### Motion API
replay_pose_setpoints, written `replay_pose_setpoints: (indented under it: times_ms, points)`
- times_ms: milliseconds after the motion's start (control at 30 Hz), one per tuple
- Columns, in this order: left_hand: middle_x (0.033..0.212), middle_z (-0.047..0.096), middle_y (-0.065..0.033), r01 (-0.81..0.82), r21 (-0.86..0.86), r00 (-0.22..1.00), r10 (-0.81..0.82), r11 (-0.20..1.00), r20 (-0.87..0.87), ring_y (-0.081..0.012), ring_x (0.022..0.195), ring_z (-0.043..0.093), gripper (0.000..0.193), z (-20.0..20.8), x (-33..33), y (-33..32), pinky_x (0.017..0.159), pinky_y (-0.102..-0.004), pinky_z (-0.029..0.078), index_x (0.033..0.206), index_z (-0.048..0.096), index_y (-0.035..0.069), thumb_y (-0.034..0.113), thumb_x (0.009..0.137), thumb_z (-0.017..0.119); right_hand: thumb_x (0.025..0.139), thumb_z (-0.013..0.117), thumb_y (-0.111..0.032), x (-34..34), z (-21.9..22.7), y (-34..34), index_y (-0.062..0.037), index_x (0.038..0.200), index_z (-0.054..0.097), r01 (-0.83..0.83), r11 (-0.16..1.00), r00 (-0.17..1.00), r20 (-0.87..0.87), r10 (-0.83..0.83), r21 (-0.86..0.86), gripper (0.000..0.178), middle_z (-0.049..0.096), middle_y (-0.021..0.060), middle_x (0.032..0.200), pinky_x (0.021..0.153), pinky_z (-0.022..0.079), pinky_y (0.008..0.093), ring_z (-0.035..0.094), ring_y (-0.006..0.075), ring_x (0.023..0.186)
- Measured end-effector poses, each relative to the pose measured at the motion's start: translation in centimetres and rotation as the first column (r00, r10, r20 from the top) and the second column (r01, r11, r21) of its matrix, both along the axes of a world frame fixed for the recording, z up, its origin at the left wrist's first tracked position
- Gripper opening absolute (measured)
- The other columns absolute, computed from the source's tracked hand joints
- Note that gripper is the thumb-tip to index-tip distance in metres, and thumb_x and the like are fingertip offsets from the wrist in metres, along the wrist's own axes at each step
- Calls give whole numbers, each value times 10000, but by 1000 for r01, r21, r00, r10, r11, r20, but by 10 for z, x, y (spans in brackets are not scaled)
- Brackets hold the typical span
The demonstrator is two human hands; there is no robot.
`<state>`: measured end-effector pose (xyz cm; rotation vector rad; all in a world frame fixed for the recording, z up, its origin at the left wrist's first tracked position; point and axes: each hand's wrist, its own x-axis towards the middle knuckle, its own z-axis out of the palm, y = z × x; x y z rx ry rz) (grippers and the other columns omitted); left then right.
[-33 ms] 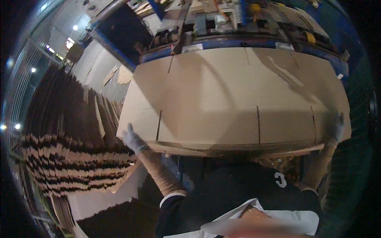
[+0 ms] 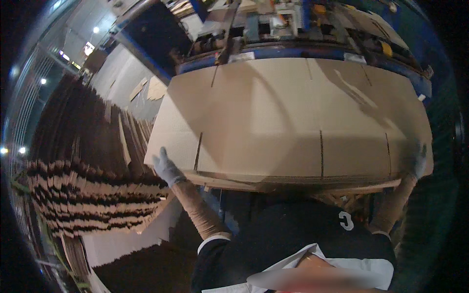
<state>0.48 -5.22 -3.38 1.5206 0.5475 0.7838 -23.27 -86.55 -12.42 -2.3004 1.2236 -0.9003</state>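
A wide brown cardboard sheet (image 2: 273, 107) with dark slots lies in front of me, on top of other sheets whose edges show along the near side. At its near left corner, my left hand (image 2: 169, 168), in a pale glove, is closed on the edge, fingertips over the top face. My right hand (image 2: 419, 163), also gloved and in shadow, grips the near right end; its fingers show only dimly. Brown sleeves cover both forearms, which are spread wide. Beneath the sheets, the undersides of both hands are hidden.
Beyond the sheet's far edge stands a blue machine (image 2: 298, 49) with metal bars and rollers. Tall stacks of cardboard (image 2: 93, 195) fill the left side. Cardboard scraps (image 2: 156, 89) lie on the floor at the back left. A dark blue panel (image 2: 154, 41) rises behind them.
The background and the sheet have shifted slightly within the view. Both hands stay at the same ends of the cardboard sheet.
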Motion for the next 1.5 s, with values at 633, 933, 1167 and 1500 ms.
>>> replay_pose_setpoints:
  times_ms: [633, 933, 1167, 1500]
  points:
    - [1042, 571, -101, 305, 410, 951, -294, 860, -91, -214, 889, 523, 361, 87, -2, 11, 784, -369, 454, 1132, 566, -32, 142, 817, 605, 899, 599, -256, -14, 153, 86, -1, 1250, 519, -373, 918, 486, 871, 68, 137, 442, 591, 134, 1209, 895, 468, 378, 587, 259, 1018]
    - [1353, 480, -241, 629, 746, 594, -754, 217, -281, -385, 1263, 460, 493, 24, -80, -110, 1055, -482, 345, 1266, 536, -9, 72, 783, 589, 786, 646, -128, -2, 120, 287, -137, 1035, 655, -927, 315, 375, -481, 793, -204, 249, 599, 75, 1218, 1034, 391, 445, 540, 288, 1167]
    - [1400, 434, -196, 495, 755, 484, -584, -430, -651, -389, 1302, 400, 508, 13, -50, -160, 1092, -524, 284, 1316, 476, 54, 59, 810, 521, 794, 623, -301, 44, 101, 272, -153, 1227, 536, -984, 101, 173, -620, 765, -149, 465, 532, 101, 1291, 1068, 334, 497, 469, 324, 1220]
    - [1394, 414, -228, 380, 905, 592, -701, -191, -397, -379, 1305, 389, 617, -1, 52, -186, 1094, -493, 289, 1348, 429, 38, 154, 783, 647, 770, 578, -628, 156, 113, 218, -36, 1228, 552, -946, 298, 319, -511, 798, -124, 748, 502, 191, 1328, 1065, 320, 481, 447, 367, 1247]
